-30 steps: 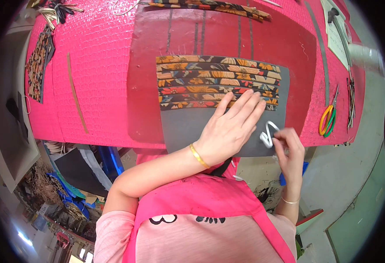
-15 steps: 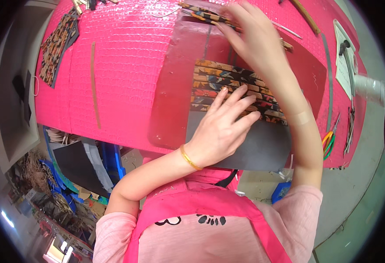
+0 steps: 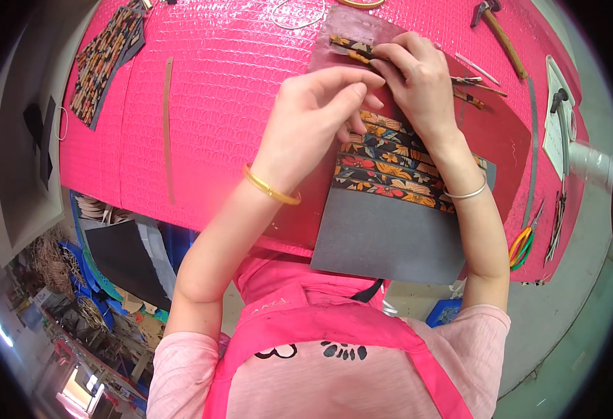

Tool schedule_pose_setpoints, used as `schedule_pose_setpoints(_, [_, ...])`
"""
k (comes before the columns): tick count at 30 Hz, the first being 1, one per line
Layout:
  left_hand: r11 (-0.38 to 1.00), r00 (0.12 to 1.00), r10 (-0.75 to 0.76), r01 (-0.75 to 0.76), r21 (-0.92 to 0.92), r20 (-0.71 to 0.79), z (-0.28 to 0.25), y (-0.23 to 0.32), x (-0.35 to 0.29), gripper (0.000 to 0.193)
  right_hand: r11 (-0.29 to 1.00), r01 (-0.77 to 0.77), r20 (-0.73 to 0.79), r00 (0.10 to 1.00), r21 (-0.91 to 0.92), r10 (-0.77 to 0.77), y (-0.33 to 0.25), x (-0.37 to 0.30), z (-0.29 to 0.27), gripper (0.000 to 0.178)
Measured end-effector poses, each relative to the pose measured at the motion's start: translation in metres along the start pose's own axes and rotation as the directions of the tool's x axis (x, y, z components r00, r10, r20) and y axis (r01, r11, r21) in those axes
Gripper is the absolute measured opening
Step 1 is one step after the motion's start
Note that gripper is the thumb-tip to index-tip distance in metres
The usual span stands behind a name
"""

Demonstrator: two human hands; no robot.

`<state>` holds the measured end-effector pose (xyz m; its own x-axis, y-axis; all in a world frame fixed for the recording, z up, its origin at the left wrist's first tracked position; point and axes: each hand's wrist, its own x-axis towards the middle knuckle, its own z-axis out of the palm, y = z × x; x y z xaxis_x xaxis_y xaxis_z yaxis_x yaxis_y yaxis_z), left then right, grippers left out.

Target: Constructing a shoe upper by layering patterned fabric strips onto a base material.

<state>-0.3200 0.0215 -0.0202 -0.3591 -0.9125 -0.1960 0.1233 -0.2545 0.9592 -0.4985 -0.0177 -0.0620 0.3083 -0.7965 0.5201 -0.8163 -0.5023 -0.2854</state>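
Observation:
My right hand (image 3: 422, 91) is closed in a pinch at the end of a narrow floral strip (image 3: 352, 46), part of a small group lying at the top of the dark red board (image 3: 509, 133). Beside it, my left hand (image 3: 310, 115) is raised with fingers loosely bent and apart, nothing visible in them; its fingertips come close to the right fingers. Below both hands lies a dark grey sheet (image 3: 390, 234), its upper part covered by several floral strips (image 3: 390, 171) in parallel rows. My right forearm and hand hide part of these rows.
Pink textured cover (image 3: 230, 140) spreads over the table. At right are a hammer (image 3: 505, 45), a white pen-like stick (image 3: 477, 68), scissors (image 3: 523, 244) and more loose strips (image 3: 470, 98). At left lie a brown strip (image 3: 167, 133) and a bundle of floral strips (image 3: 107, 66).
My left hand has lifted off the rows on the grey sheet and moved up beside my right hand. My right hand's fingers have drawn in on the upper strips. The whole view has shifted slightly.

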Motion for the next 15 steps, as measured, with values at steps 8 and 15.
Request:
schedule_pose_setpoints(8, [0.995, 0.991, -0.094, 0.091, -0.040, -0.093, -0.009, 0.002, -0.002, 0.020, 0.985, 0.073, -0.096, 0.994, 0.155, -0.059, -0.042, -0.009, -0.034, 0.013])
schedule_pose_setpoints(15, [0.969, 0.973, -0.219, 0.226, -0.102, 0.078, -0.001, -0.003, -0.025, 0.017, 0.973, -0.065, 0.005, 0.998, 0.220, 0.066, -0.071, -0.038, -0.063, 0.010])
